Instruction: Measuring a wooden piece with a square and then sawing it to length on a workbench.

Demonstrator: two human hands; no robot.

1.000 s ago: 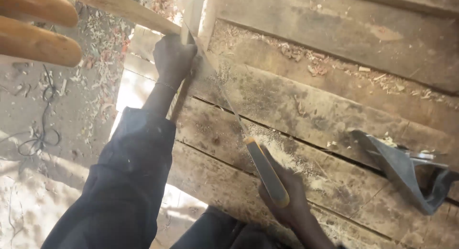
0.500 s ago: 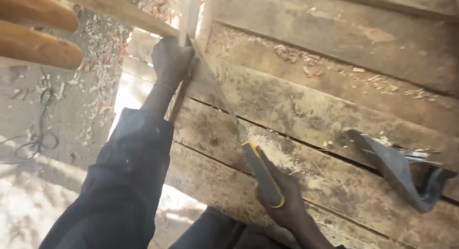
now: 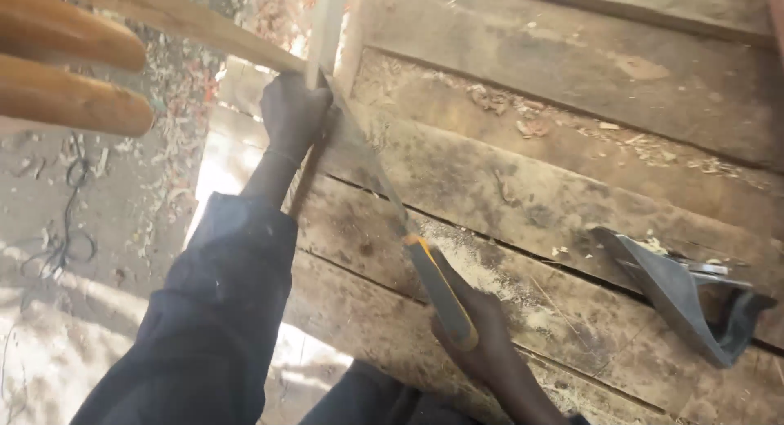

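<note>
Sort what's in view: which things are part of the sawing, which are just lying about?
In use:
- left hand gripping thin wooden strip
- right hand on handsaw
- plank workbench

Lying about:
- grey metal tool
- rounded wooden pieces
- shavings

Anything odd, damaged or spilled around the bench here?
Nothing alarming. Sawdust and shavings litter the worn plank bench. The left hand steadies a wooden strip while the right hand holds the saw.

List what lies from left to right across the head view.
Rounded wooden poles → left hand gripping a wood strip → right hand on the saw → grey metal tool on the plank bench.
</note>
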